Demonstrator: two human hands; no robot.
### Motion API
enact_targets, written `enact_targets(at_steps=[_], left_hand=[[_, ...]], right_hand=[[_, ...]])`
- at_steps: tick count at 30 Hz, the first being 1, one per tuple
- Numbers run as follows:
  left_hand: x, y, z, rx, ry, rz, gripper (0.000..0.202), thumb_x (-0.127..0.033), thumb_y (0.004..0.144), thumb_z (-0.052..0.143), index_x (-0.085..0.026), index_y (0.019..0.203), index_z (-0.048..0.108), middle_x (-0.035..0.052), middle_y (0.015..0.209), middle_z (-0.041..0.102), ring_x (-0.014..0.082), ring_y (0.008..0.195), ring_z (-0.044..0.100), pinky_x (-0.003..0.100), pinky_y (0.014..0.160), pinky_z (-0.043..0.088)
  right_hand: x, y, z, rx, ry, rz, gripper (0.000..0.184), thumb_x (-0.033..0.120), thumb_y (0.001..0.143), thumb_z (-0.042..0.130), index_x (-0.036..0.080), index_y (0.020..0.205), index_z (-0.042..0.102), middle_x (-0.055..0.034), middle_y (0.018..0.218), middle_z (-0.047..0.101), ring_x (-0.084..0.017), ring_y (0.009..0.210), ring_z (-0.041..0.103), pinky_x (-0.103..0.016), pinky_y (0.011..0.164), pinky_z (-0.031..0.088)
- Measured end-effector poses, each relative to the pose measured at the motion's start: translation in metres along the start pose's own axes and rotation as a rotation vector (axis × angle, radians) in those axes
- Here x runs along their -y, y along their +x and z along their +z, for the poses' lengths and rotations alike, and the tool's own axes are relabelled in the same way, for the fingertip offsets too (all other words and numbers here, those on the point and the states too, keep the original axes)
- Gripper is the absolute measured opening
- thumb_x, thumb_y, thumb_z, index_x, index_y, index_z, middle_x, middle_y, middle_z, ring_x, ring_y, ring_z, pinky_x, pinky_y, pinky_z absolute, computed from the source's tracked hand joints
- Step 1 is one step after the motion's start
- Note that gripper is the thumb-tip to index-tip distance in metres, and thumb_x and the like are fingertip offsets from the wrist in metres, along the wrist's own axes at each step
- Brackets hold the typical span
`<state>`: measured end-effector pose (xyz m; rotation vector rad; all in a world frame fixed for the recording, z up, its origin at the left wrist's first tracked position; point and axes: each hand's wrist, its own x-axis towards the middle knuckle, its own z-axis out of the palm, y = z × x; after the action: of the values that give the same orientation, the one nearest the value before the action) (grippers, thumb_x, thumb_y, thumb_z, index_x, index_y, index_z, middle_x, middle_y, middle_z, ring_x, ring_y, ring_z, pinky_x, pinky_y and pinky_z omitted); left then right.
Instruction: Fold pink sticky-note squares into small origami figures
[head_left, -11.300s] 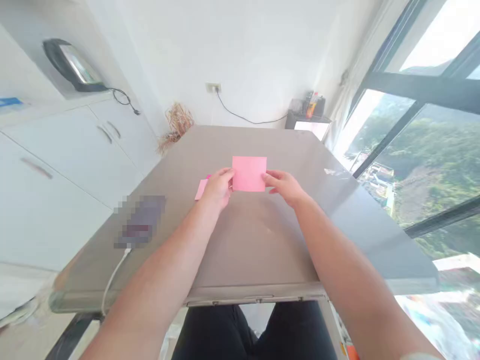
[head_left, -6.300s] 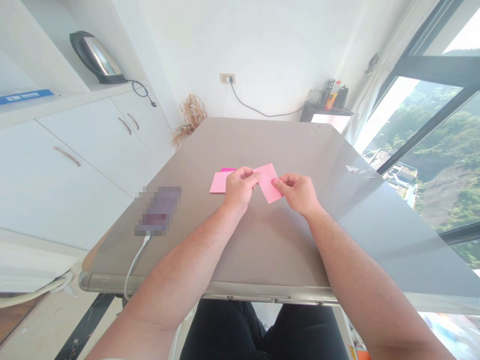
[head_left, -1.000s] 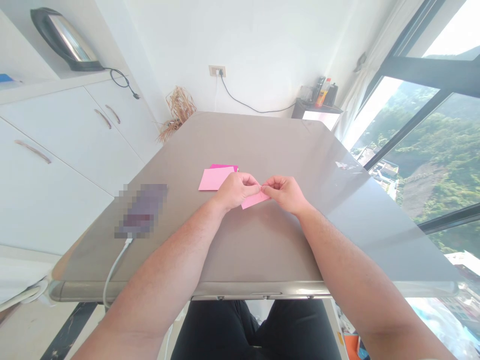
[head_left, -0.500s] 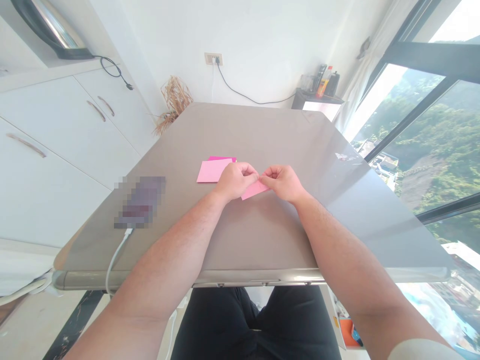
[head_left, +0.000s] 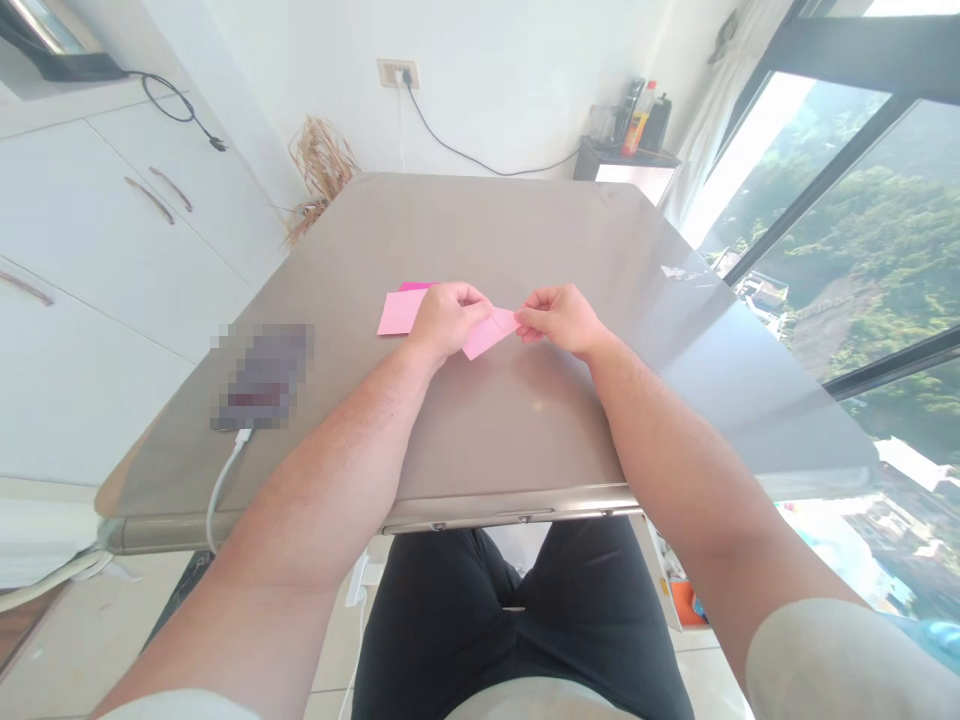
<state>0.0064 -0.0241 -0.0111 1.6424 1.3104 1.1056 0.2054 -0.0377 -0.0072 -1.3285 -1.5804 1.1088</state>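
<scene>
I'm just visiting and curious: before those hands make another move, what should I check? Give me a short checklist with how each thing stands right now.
1. Left hand gripping the held pink paper: ok, thumb on top.
2. Right hand on that paper: ok, pinching its right-hand corner.
3. Edges of the held paper lined up: cannot tell, fingers cover part of it.
4. Full view of the light pink paper lying on the table: not ok, the left hand hides its right part.
5. White cable away from the held paper: ok, it hangs over the table's near edge, at left.
</scene>
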Motion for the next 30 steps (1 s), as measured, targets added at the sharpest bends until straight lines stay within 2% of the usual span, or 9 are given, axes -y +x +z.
enact_targets(at_steps=[6,13,18,24,26,30], left_hand=[[0.0033,0.0009,0.0039,0.048,0.023,0.028,0.003,-0.022,0.071,0.067,-0.020,0.071,0.069,0.0033,0.075,0.067,0.0171,0.068,0.059,0.031,0.063,0.044],[0.0042,0.0000,0.0032,0.071,0.055,0.017,0.010,-0.028,0.072,0.067,-0.019,0.074,0.067,0.0026,0.076,0.067,0.0157,0.069,0.058,0.029,0.064,0.043],[0.0031,-0.0013,0.0014,0.105,0.130,0.025,0.013,-0.031,0.075,0.065,-0.019,0.077,0.067,0.0027,0.078,0.067,0.0158,0.070,0.058,0.029,0.064,0.042],[0.0014,-0.0008,-0.0006,0.094,0.012,0.012,0.013,-0.030,0.074,0.065,-0.018,0.077,0.067,0.0016,0.079,0.066,0.0150,0.072,0.057,0.029,0.068,0.042],[0.0013,-0.0008,-0.0013,0.117,0.001,-0.015,0.010,-0.028,0.072,0.065,-0.018,0.075,0.068,0.0012,0.078,0.066,0.0145,0.070,0.056,0.029,0.065,0.041],[0.0009,-0.0024,-0.0019,0.214,0.045,-0.054,0.009,-0.027,0.069,0.068,-0.020,0.073,0.072,0.0011,0.074,0.065,0.0139,0.066,0.054,0.028,0.060,0.037]], right_hand=[[-0.0003,-0.0044,-0.0059,-0.015,-0.006,-0.009,0.013,0.021,0.072,0.076,0.017,0.067,0.064,-0.0046,0.067,0.073,-0.016,0.061,0.068,-0.027,0.060,0.057],[-0.0001,-0.0059,-0.0082,0.028,-0.012,0.007,0.012,0.021,0.074,0.074,0.018,0.068,0.065,-0.0062,0.070,0.073,-0.018,0.065,0.070,-0.031,0.064,0.058],[0.0026,-0.0075,-0.0086,0.031,-0.054,0.017,0.009,0.021,0.073,0.072,0.018,0.068,0.065,-0.0056,0.070,0.072,-0.017,0.064,0.068,-0.030,0.062,0.054],[0.0033,-0.0080,-0.0066,-0.092,-0.123,-0.055,0.014,0.031,0.075,0.068,0.019,0.069,0.062,0.0028,0.059,0.057,-0.011,0.056,0.050,-0.025,0.052,0.037],[0.0012,-0.0064,-0.0063,-0.116,-0.140,-0.074,0.014,0.031,0.075,0.067,0.020,0.070,0.061,0.0034,0.059,0.054,-0.011,0.057,0.049,-0.026,0.053,0.036],[-0.0012,-0.0042,-0.0051,-0.146,-0.138,-0.115,0.014,0.031,0.075,0.068,0.020,0.070,0.063,0.0015,0.066,0.059,-0.012,0.061,0.051,-0.027,0.057,0.039]])
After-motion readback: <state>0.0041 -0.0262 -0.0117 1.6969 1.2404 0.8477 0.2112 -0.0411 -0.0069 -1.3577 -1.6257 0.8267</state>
